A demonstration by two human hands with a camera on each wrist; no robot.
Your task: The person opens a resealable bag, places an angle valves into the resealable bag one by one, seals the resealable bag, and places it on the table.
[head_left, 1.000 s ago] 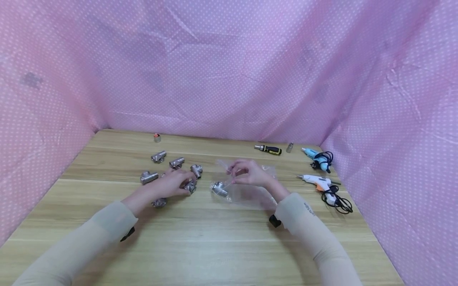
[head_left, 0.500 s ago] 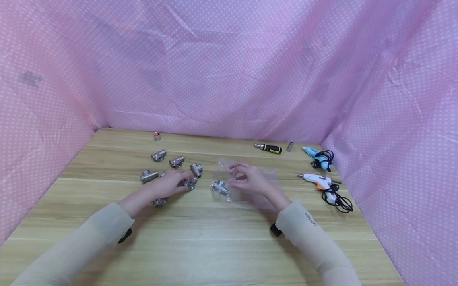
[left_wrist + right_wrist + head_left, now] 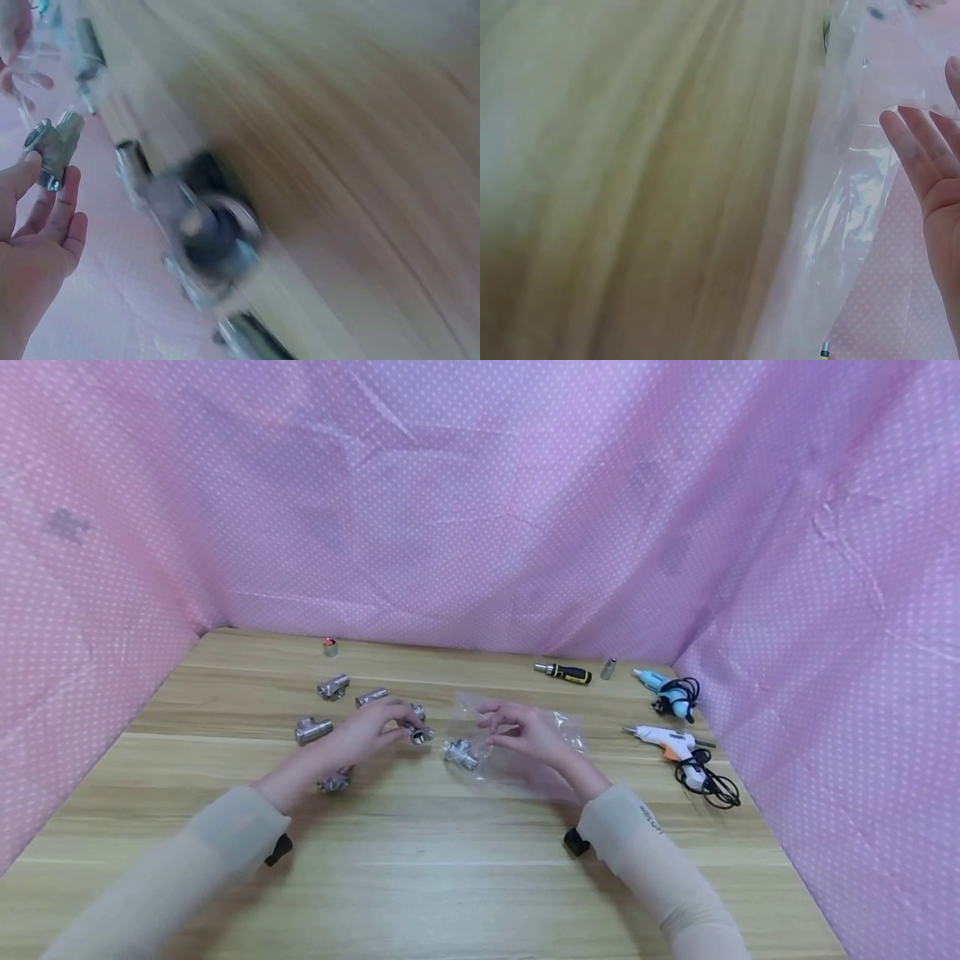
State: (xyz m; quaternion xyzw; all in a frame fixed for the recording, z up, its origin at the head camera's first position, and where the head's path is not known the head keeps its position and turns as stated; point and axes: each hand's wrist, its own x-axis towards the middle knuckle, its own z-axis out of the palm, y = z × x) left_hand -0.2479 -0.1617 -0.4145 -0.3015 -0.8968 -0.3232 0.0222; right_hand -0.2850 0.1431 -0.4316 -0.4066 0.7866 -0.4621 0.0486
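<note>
ok so from where I'm standing, the left hand [image 3: 371, 727] has a metal tee [image 3: 420, 736] pinched between thumb and fingers, a bit left of the middle of the frame, right by the bag's [image 3: 517, 770] left edge. The bag lies at centre, under the right hand [image 3: 531, 733]. Those fingers are at the plastic, but honestly I can't tell if they're pinching it or just spreading it.

The relation that matters imo: the tee sits left of the bag, and the left hand is the one on it. In the left wrist view its long barrel tilts from lower left to upper right, gripped toward the bottom end, side port facing left, with the bag and right hand up in the upper left corner. I'd judge the gap is short and mostly sideways. Can't make out exactly where the bag's mouth is, though.

Also, a second tee [image 3: 461, 755] shows through the plastic at the bag's left end, between the hands, just beside the held one. More tees [image 3: 333, 687] lie around the left hand, left of centre.
</note>
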